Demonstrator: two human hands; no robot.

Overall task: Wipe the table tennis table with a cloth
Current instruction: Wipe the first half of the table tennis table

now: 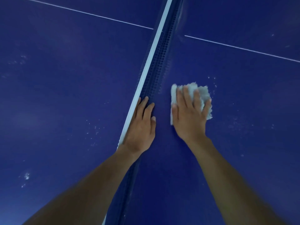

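One cloth point(203, 94), pale grey and fraying at its edges, lies flat on the blue table point(65, 78), on the half to the right of the net and just beside it. The right hand point(189, 117) lies palm-down on top of the cloth. Its fingers are straight and spread, and the thumb rests on the cloth's left edge. Cloth shows past the fingertips and along both sides of the hand.

Two hands are in view, both on bare forearms reaching in from the bottom edge. The left hand point(141, 125) rests on the net point(156, 69). Its fingers are straight and close together, pointing along the net, with the thumb lying along the inner side. It grips nothing.

One net crosses the table from lower middle to top. It is dark blue mesh with a single white band point(150, 60) along its top edge. The left hand's outer edge touches that band.

One thin white line point(84, 13) runs across both halves, and the net breaks it into two stretches.

Several clusters of pale specks point(95, 129) dot the surface on both halves, and some lie just beyond the cloth's far right corner.
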